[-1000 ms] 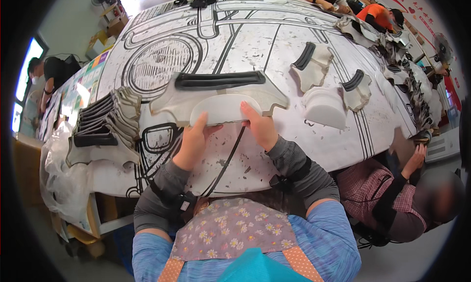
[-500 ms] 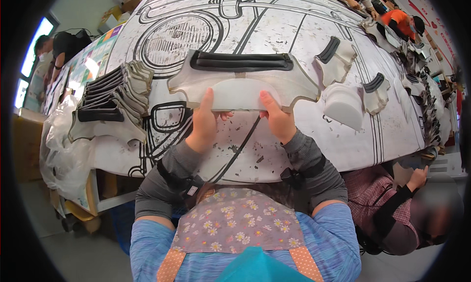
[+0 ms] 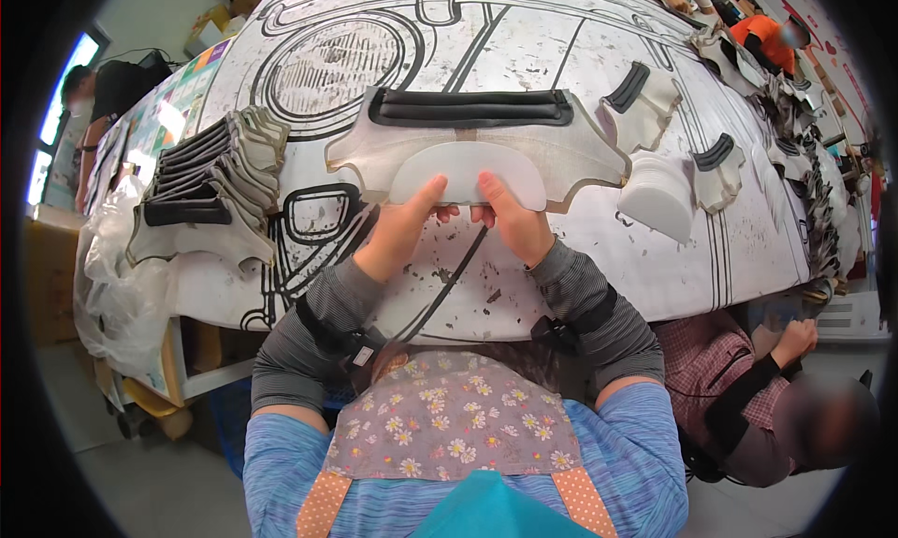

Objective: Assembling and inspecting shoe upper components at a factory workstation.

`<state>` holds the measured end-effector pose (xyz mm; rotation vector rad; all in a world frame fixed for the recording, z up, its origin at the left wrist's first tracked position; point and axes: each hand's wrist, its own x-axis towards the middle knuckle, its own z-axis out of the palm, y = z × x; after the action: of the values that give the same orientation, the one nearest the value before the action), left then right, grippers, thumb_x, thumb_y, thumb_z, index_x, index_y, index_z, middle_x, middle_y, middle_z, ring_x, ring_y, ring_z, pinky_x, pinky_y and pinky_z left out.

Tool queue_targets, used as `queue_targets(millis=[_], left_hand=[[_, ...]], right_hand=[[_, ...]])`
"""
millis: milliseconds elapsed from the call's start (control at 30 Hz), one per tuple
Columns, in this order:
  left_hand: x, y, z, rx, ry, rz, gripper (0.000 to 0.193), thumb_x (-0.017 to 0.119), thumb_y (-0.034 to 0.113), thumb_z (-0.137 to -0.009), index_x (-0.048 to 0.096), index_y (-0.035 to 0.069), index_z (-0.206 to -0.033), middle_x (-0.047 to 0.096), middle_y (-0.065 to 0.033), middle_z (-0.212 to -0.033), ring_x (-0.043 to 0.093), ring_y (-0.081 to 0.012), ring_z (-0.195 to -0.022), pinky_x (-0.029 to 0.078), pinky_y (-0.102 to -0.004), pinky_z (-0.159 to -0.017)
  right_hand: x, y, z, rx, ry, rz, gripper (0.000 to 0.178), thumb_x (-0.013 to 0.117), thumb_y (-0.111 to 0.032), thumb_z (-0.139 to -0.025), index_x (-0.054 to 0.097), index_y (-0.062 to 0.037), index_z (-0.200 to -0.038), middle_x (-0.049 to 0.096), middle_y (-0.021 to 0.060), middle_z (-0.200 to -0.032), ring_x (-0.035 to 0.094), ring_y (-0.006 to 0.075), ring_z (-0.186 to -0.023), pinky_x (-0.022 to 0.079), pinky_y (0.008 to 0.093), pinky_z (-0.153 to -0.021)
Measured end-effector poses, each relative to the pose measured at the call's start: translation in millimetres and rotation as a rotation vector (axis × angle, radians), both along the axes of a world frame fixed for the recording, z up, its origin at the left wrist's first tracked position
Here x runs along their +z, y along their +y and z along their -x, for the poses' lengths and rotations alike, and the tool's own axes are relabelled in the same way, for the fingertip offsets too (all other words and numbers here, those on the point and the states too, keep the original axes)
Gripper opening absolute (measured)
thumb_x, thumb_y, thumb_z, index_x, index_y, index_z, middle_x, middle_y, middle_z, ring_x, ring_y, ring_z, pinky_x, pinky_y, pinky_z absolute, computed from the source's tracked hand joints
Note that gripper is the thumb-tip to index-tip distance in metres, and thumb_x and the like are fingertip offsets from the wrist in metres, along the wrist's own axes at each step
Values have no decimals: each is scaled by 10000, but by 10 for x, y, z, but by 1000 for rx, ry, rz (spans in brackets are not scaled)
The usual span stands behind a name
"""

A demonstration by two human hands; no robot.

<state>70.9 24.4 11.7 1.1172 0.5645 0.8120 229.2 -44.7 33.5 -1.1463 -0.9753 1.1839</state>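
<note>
The white pad is in the upper middle of the frame, lying over the grey piece with its black roll. My left hand and right hand pinch the pad's lower edge, thumbs above, fingers below; whether they also pinch the piece, I cannot tell. I think both thumbs should press evenly, so the pad does not slip sideways. Compared with half a second ago, my thumbs are nearer each other. A pile of similar pieces lies at left on the bench; more pads, at right.
</note>
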Motion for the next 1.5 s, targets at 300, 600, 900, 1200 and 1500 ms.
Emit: queue_targets(millis=[300, 600, 900, 1200, 1500], left_hand=[[-37, 21, 1, 10, 23, 63, 204, 580, 237, -906, 592, 52, -990, 598, -8, -862, 551, -86, -713, 436, -224, -615], [-55, -10, -36, -80, -83, 162, 180, 591, 200, -891, 583, 59, -1002, 592, 7, -842, 541, -74, -699, 422, -205, -616], [-38, 14, -9, -62, -75, 163, 150, 599, 213, -889, 593, 67, -923, 588, 20, -763, 514, -52, -658, 402, -194, -591], [-84, 10, 17, -54, 54, 27, 190, 534, 233, -929, 590, 52, -912, 589, 5, -742, 517, -61, -631, 390, -193, -559], [79, 17, 30, 46, 33, 63, 305, 456, 286, -959, 553, 0, -995, 593, -61, -780, 550, -124, -614, 413, -215, -530]], right_hand=[[-80, 24, 39, 66, -62, 61, 217, 552, -258, -916, 613, -55, -871, 563, -21, -721, 485, 57, -646, 394, 206, -564], [-109, 22, 115, 56, 232, 84, 244, 492, -251, -947, 609, -37, -937, 575, 0, -768, 503, 73, -690, 398, 214, -598], [-177, 52, 72, 114, 224, 40, 264, 472, -264, -955, 603, -36, -929, 592, 16, -759, 506, 82, -683, 400, 217, -592], [-94, 60, 106, 162, 31, 46, 209, 506, -232, -938, 593, -43, -944, 579, 0, -748, 505, 69, -661, 386, 202, -575], [-163, 10, 19, 111, -9, 31, 213, 500, -246, -938, 584, -52, -967, 562, 1, -718, 497, 81, -621, 367, 201, -540]])
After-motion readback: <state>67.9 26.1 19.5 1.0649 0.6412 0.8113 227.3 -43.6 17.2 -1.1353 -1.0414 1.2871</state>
